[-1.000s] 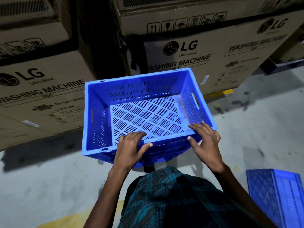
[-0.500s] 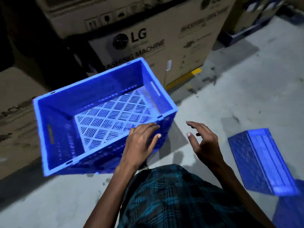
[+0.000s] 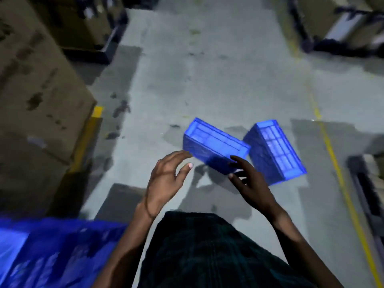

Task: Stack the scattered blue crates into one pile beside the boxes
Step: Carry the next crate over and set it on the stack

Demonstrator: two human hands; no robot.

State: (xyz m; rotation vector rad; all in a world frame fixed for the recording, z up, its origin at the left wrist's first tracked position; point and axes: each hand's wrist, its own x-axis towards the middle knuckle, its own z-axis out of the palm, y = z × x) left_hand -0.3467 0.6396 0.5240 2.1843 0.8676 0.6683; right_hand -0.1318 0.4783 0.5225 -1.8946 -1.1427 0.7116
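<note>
- Warehouse concrete floor (image 3: 218, 69) ahead, cardboard boxes (image 3: 37, 96) at left.
- Placed blue crate (image 3: 52, 252) now behind; I've let go.
- Left hand (image 3: 164, 179), right hand (image 3: 251, 181) empty, fingers spread, reaching toward two overturned crates (image 3: 214, 144).

floor (image 3: 218, 69): grey concrete | on it: two blue crates (image 3: 214, 145), boxes (image 3: 37, 104)

Bare grey floor (image 3: 207, 80) runs ahead, open for reaching. Two blue crates (image 3: 214, 146) lie tipped there (maybe touching; it's blurry). Big boxes (image 3: 37, 100) block the left, another crate (image 3: 52, 252) sits near-left.
</note>
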